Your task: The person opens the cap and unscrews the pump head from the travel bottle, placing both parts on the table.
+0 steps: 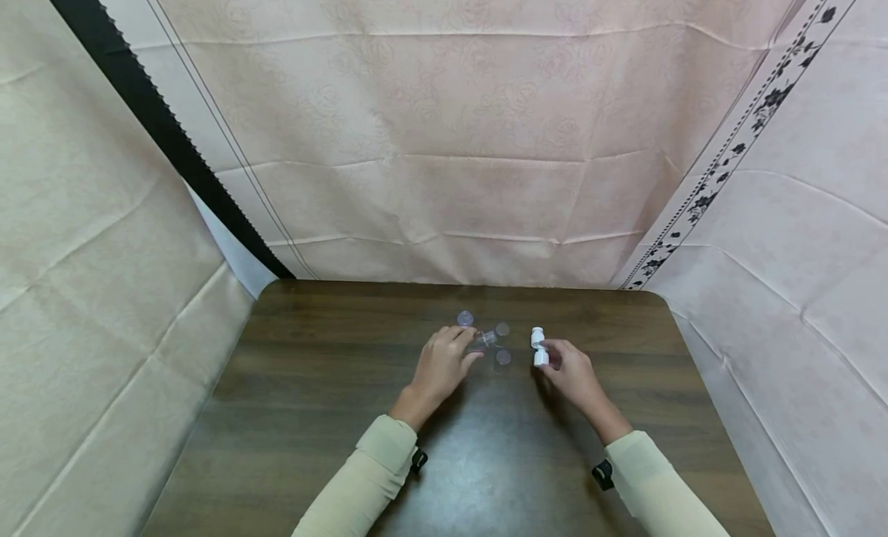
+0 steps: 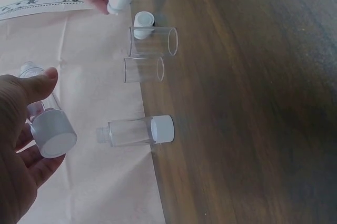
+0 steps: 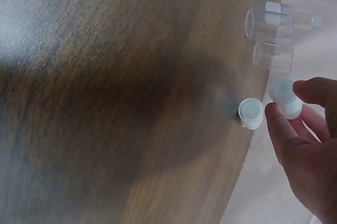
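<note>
My left hand (image 1: 440, 361) grips a small clear bottle with a white base (image 2: 54, 135), held tilted above the table. Between thumb and fingers, my right hand (image 1: 574, 375) pinches a white pump top (image 3: 287, 99). Close by stands a second white pump top (image 3: 251, 112), apart from the fingers in the right wrist view. A second clear bottle with a white base (image 2: 131, 132) is upright on the table beyond the left hand. Two clear cylindrical covers (image 2: 152, 43) stand between the hands. What lies inside the bottles cannot be made out.
Everything rests on a dark brown wooden table (image 1: 312, 414) with rounded far corners. Pale patterned cloth (image 1: 451, 136) hangs behind it and along both sides. A black band (image 1: 173, 144) runs down the cloth at the left.
</note>
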### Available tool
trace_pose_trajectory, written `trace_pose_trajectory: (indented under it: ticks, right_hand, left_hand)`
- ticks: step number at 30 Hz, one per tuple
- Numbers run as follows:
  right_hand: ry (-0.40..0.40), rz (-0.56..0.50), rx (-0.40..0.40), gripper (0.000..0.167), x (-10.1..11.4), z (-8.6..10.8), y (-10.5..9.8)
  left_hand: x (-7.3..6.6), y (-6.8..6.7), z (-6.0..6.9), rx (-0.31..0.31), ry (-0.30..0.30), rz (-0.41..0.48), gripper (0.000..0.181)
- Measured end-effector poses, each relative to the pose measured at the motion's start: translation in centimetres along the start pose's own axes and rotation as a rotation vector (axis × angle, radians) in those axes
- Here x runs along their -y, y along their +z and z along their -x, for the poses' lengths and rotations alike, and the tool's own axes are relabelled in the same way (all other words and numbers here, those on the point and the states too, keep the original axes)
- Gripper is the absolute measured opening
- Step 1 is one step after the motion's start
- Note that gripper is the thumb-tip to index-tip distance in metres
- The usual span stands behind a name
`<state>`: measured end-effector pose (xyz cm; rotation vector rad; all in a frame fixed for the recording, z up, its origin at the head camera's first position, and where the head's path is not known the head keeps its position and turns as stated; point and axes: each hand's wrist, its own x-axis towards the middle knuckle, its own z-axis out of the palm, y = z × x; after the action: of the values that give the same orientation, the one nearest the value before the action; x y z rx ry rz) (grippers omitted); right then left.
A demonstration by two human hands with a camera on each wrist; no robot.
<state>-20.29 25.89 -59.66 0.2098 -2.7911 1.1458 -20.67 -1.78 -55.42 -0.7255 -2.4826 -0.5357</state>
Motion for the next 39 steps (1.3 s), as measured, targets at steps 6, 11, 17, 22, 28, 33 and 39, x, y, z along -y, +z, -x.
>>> trace_pose_trajectory:
  ticks: [6,11,17,22,28,33,39]
  right_hand:
    - [-0.023,0.045,0.025,0.041,-0.6,0.0,0.2]
    - [-0.009,0.066,0.078,0.040,-1.2,0.0,0.2]
    - [-0.001,0.070,0.121,0.039,-1.7,-0.2,0.2]
    - [0.017,0.098,0.151,0.039,-2.0,-0.3,0.3]
    - [0.033,0.134,0.165,0.040,-2.2,-0.1,0.4]
    - [0.014,0.143,0.157,0.039,-2.2,-0.1,0.6]
    - [0.005,0.148,0.166,0.039,-2.3,0.0,0.4]
  left_hand:
    - [0.1,0.0,0.1,0.002,-0.003,0.005,0.040]
    - [0.2,-0.1,0.1,0.010,-0.009,0.015,0.040]
    - [0.3,-0.1,0.2,0.007,-0.007,0.006,0.041]
    - [0.3,-0.1,0.2,0.006,-0.006,0.010,0.041]
    - [0.3,-0.1,0.1,0.006,-0.006,0.018,0.041]
    - [0.4,0.0,0.1,0.006,-0.008,0.003,0.040]
    - [0.5,0.0,0.2,0.004,-0.012,-0.005,0.040]
